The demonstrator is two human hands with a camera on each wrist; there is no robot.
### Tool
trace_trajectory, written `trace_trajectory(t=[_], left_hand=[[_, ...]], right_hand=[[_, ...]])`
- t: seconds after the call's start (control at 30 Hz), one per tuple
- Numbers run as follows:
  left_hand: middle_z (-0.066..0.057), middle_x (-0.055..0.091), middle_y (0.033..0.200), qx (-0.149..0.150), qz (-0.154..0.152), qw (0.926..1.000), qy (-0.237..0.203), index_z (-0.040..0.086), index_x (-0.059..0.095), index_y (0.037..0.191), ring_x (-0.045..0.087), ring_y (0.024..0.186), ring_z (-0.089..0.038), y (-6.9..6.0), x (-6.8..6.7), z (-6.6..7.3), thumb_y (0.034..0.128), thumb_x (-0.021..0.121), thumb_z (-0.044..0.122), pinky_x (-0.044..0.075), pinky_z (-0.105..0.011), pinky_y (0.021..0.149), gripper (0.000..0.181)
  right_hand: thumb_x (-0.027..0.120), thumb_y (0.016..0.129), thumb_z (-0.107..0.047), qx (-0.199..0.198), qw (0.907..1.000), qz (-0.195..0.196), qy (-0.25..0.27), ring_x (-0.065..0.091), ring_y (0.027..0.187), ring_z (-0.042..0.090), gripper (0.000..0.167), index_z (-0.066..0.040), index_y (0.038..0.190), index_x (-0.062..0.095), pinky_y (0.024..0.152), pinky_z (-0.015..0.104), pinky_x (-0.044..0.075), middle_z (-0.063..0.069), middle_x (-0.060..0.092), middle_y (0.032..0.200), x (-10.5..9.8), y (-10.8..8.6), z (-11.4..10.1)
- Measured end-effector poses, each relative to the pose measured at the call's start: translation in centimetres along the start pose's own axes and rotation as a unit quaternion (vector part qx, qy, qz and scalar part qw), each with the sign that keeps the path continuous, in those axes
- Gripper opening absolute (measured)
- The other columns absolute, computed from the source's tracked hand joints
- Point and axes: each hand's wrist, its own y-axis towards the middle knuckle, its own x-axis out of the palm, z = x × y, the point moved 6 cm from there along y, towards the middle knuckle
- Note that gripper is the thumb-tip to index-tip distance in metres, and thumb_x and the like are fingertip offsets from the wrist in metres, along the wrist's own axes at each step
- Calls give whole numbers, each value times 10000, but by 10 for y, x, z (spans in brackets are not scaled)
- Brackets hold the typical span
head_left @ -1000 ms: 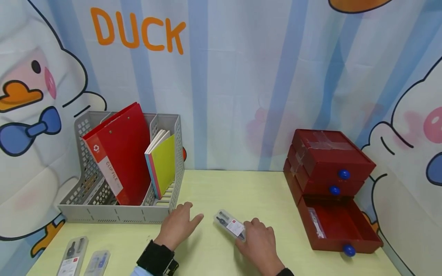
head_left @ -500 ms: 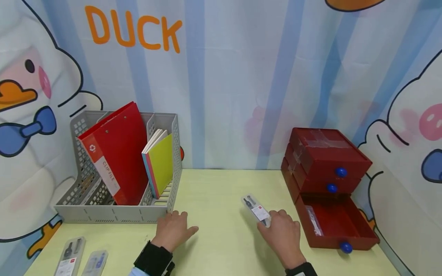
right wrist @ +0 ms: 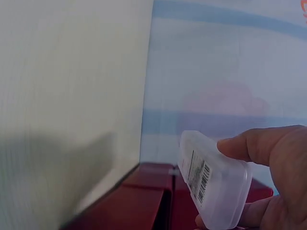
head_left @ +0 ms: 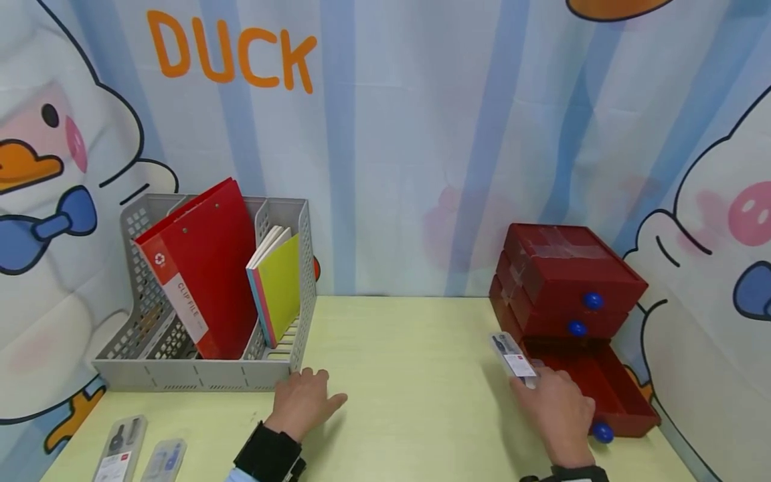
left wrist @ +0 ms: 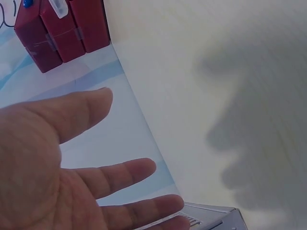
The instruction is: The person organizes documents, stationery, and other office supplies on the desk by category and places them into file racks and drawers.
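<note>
My right hand [head_left: 560,415] pinches a clear plastic case [head_left: 513,359] with a white label and dark tools inside. In the right wrist view a barcode shows on the case [right wrist: 206,187], with the thumb on one side and fingertips partly hidden behind it. The case is held in the air at the left edge of the pulled-out bottom drawer [head_left: 611,378] of a red drawer unit [head_left: 578,251]. My left hand [head_left: 303,405] holds nothing; its fingers are spread by the front right corner of a grey file organizer [head_left: 199,375]. The left wrist view shows its palm [left wrist: 29,177] with fingers extended.
In the organizer stand a red clip file [head_left: 211,281] and a few thin booklets with a lime-green cover [head_left: 282,288]. At front left on the table lie a labelled clear case [head_left: 120,445] and a smaller clear case [head_left: 164,462]. Blue knobs [head_left: 593,300] project from the drawers.
My right hand has carried the clear case rightward from the table's middle to the open drawer. My left hand has shifted slightly and stays by the organizer.
</note>
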Motion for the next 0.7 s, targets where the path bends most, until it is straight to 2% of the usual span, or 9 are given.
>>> trace_trajectory(t=[0.23, 0.4, 0.53, 0.7], left_hand=[[-185, 605, 953, 16, -52, 10000, 32, 0, 669, 1102, 581, 916, -386, 0, 1, -1, 866, 730, 441, 462, -614, 828, 504], [-187, 603, 968, -46, -169, 9998, 11, 1, 668, 1115, 574, 929, -387, 0, 2, -1, 870, 726, 445, 457, -620, 847, 510], [-185, 602, 965, -59, -218, 9997, 9, 4, 671, 1114, 573, 931, -389, 0, 2, 0, 869, 726, 448, 459, -618, 843, 511], [-186, 605, 959, -32, -285, 9996, 41, 4, 671, 1106, 572, 924, -386, 0, 4, 1, 871, 724, 448, 465, -612, 838, 505]], right_hand=[[713, 844, -462, 592, 9982, 23, -46, 517, 872, 421, 648, 106, 1131, 590, 812, 647, 411, 290, 589, 978, -11, 9, 39], [696, 855, -467, 867, 9953, -114, -410, 524, 840, 436, 634, 126, 1058, 601, 850, 691, 376, 280, 578, 911, -14, 17, 61], [674, 877, -453, 958, 9923, -195, -758, 520, 834, 459, 630, 151, 1041, 601, 866, 696, 380, 308, 567, 923, -15, 26, 73], [646, 888, -405, 923, 9916, -197, -884, 507, 848, 498, 567, 154, 980, 620, 841, 704, 389, 340, 540, 931, -12, 39, 84]])
